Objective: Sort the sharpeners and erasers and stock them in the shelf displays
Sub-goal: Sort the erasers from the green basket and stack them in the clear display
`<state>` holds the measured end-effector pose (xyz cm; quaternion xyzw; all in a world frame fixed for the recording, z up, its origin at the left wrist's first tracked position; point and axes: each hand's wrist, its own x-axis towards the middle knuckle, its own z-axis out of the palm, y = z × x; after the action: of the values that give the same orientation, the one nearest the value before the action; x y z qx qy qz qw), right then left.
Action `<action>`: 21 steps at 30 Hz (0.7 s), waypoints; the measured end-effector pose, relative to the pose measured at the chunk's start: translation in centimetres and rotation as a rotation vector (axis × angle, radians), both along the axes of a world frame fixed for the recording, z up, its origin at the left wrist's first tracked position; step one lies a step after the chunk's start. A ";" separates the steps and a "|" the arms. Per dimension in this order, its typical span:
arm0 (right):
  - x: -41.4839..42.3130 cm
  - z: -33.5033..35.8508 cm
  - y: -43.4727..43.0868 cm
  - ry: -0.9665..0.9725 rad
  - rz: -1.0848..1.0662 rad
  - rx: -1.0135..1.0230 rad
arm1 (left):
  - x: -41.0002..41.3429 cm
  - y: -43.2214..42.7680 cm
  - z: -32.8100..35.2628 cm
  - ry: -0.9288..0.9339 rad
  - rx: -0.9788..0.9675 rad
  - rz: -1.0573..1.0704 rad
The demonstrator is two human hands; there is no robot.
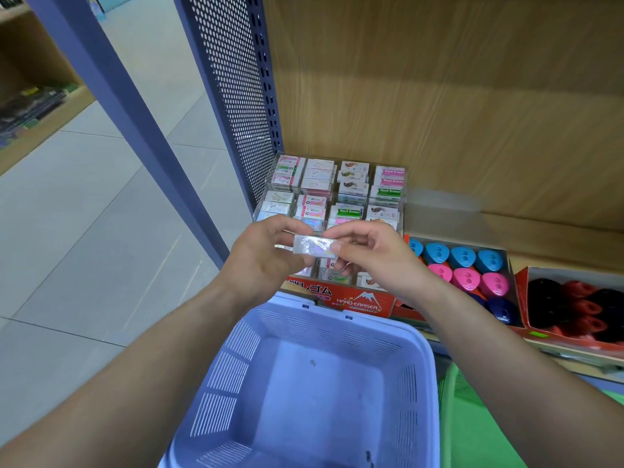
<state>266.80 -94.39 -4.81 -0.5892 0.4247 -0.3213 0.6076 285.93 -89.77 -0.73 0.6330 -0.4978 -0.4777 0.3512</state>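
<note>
A small wrapped eraser [312, 247] with a shiny pale sleeve is held between both hands in front of the shelf. My left hand [266, 255] pinches its left end and my right hand [371, 255] pinches its right end. Behind it stands a clear tiered eraser display [332, 194] filled with rows of boxed erasers, above a red "Hard Eraser" box [358, 300]. To the right, a red tray [511, 292] holds blue, pink and dark blue sharpeners [466, 276]. A second red tray [521, 298] further right holds black and red sharpeners [580, 305].
A blue plastic basket [236, 363] sits below my hands, its bottom bare. A green basket [456, 400] lies to its right. A perforated blue shelf post [236, 96] stands left of the display, with tiled floor [84, 214] beyond. The wooden shelf back [439, 96] rises behind.
</note>
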 end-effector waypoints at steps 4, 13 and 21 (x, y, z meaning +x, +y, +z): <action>-0.6 -0.1 0.1 0.040 0.008 0.019 | 0.0 -0.3 -0.8 -0.104 -0.015 -0.007; -2.4 -6.2 -3.6 0.547 -0.293 -0.197 | 1.0 -0.3 -1.5 -0.425 0.016 -0.076; 0.4 -7.9 -4.0 0.684 -0.339 -0.280 | 1.2 -0.5 -1.9 -0.388 0.052 -0.091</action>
<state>267.17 -98.36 -12.70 -0.6607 0.6458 -0.2572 0.2834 287.12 -90.26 -2.66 0.6986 -0.5719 -0.3750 0.2104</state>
